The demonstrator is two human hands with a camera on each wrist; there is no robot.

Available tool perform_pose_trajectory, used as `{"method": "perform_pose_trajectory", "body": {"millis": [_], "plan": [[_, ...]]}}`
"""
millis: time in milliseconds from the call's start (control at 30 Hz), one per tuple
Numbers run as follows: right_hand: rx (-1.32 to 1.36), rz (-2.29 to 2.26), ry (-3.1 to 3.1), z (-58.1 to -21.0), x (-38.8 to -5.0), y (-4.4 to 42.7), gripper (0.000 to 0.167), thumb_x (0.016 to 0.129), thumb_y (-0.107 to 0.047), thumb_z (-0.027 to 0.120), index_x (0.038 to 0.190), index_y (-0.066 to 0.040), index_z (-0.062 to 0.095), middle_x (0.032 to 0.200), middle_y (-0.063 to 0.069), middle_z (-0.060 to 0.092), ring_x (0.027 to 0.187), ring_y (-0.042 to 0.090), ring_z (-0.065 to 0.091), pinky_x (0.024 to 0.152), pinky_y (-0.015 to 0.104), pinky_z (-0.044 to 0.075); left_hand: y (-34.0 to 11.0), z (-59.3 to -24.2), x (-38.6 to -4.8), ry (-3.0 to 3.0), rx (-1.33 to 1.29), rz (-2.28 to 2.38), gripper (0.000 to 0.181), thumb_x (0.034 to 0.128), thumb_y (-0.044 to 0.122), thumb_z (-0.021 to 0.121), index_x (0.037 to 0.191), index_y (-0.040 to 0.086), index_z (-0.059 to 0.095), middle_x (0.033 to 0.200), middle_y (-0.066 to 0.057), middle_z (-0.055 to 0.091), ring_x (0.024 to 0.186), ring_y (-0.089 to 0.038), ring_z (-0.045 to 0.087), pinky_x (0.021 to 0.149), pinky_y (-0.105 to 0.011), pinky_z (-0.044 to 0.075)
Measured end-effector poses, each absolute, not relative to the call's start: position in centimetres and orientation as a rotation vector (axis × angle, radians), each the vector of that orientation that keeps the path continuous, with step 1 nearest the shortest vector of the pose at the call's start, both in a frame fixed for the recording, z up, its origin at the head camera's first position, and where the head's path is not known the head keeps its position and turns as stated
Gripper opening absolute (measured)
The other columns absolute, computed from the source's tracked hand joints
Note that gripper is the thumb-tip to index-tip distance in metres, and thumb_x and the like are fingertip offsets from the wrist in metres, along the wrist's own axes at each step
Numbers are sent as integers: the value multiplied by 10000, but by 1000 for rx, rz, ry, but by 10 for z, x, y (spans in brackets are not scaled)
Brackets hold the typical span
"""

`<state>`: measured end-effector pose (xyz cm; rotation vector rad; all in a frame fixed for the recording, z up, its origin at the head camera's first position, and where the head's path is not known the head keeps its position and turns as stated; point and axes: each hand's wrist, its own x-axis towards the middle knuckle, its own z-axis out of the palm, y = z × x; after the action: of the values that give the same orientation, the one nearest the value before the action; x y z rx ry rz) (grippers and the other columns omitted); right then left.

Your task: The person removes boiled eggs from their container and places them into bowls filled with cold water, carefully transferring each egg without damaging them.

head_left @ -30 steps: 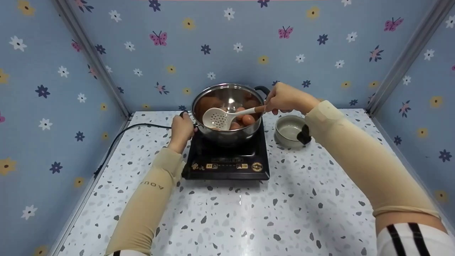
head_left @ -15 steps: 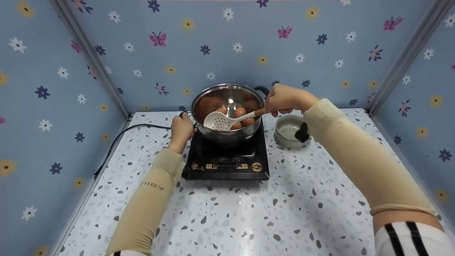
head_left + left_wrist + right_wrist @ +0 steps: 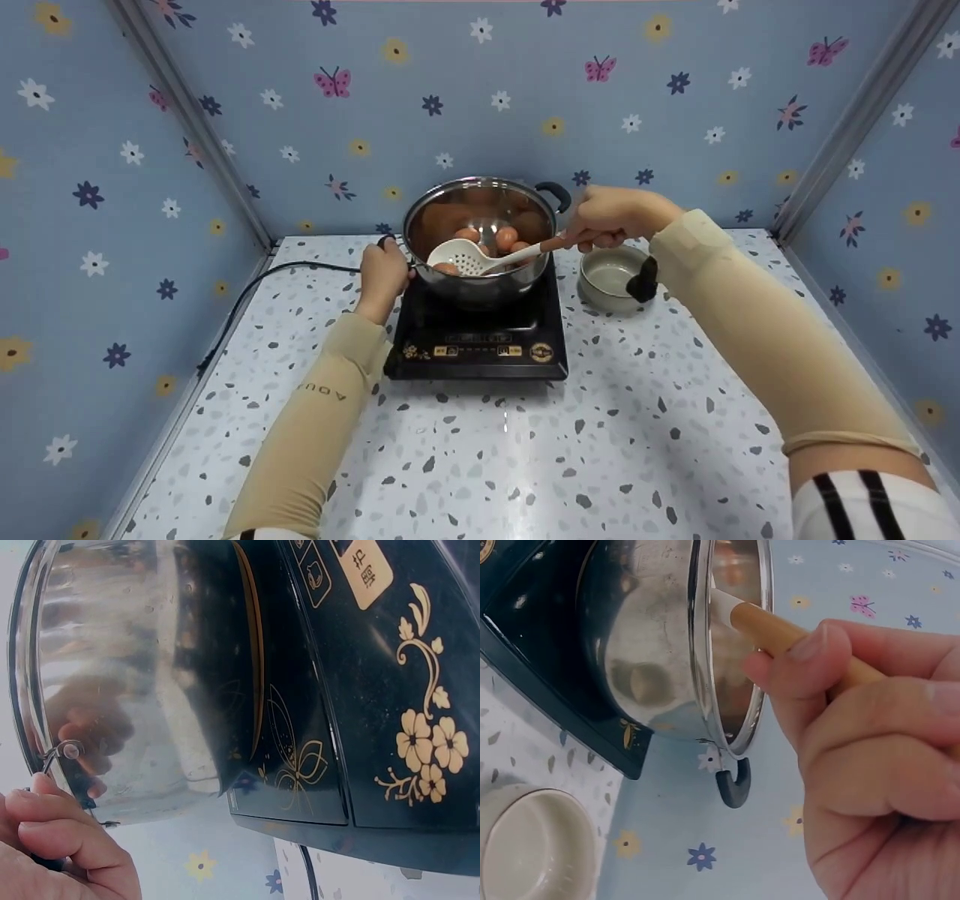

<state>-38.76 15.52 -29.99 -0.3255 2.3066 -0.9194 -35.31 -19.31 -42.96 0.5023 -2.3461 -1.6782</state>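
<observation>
Pot: sitting on the black cooker, and every egg I can spot is inside it.
Left hand: curled round the pot's left-side handle, presumably steadying things.
Right hand: just past the pot's right rim, pinching the skimmer by its wooden end.
Skimmer: white head's inside the pot; one egg overlaps its left edge, can't tell if it's riding in there or just beside.
Bowl: on the surface, right of the pot, not touching it.
Progress: eggs in, skimmer in, so partway imo; none out, so skimmer work looks unfinished.
</observation>
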Motion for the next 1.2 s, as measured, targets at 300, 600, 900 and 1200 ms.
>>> {"method": "perform_pose_trajectory", "body": {"millis": [300, 600, 900, 1200], "plan": [[-217, -1066, 2194, -310, -390, 166, 187, 1010, -100, 657, 1071, 29, 777, 626, 2, 618, 444, 53, 352, 450, 207, 295, -193, -430, -355, -2354, 505, -1674, 313, 1171, 239, 320, 995, 64, 510, 533, 44, 530, 381, -48, 468, 413, -195, 375], [-211, -1179, 2148, -315, -390, 171, 217, 1062, -109, 584, 1044, 23, 756, 648, 14, 607, 451, 45, 354, 452, 197, 290, -193, -430, -354, -2381, 500, -1634, 312, 1175, 242, 316, 1003, 64, 508, 524, 59, 526, 386, -47, 481, 425, -204, 378], [-161, -1300, 2128, -308, -386, 176, 237, 1083, -137, 610, 984, -58, 810, 643, 5, 606, 461, 51, 357, 460, 200, 285, -195, -430, -352, -2381, 473, -1680, 317, 1175, 254, 311, 1088, 20, 506, 566, 23, 551, 398, -57, 487, 421, -208, 380], [-111, -1346, 2161, -297, -381, 191, 205, 1082, -147, 624, 1091, -19, 783, 654, -1, 620, 466, 53, 344, 476, 204, 307, -197, -429, -354, -2443, 483, -1592, 303, 1170, 245, 320, 1038, 48, 508, 568, 36, 558, 411, -37, 491, 443, -198, 394]]}}
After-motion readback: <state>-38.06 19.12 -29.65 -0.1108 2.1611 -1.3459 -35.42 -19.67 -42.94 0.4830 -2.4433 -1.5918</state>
